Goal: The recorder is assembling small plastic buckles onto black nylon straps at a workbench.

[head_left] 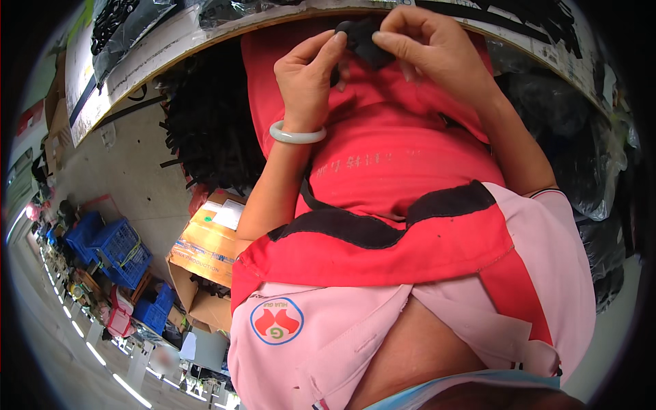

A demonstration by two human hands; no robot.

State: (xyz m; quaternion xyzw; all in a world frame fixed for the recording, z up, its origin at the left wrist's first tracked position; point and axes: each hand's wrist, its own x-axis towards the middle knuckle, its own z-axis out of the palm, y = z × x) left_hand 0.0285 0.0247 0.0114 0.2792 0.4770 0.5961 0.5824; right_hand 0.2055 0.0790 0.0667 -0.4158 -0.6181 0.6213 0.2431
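Both of my hands are raised at the table edge, pinching a small dark black piece (369, 46) between them. My left hand (307, 75) grips its left side between thumb and fingertips. On the other side, the thumb and fingers of my right hand (437, 55) are closed on its right edge. The piece looks soft and folded, and its exact kind cannot be made out. A pale bangle (297, 134) circles my left wrist. Below my hands, a red apron (396, 137) covers my lap and front.
The table's curved front edge (178, 51) runs across the top, with clear plastic bags of black parts (123, 34) on it. A heap of black straps (205, 130) lies beneath. An open cardboard box (201, 263) and blue crates (123, 253) stand left; dark plastic bags (560, 130) sit right.
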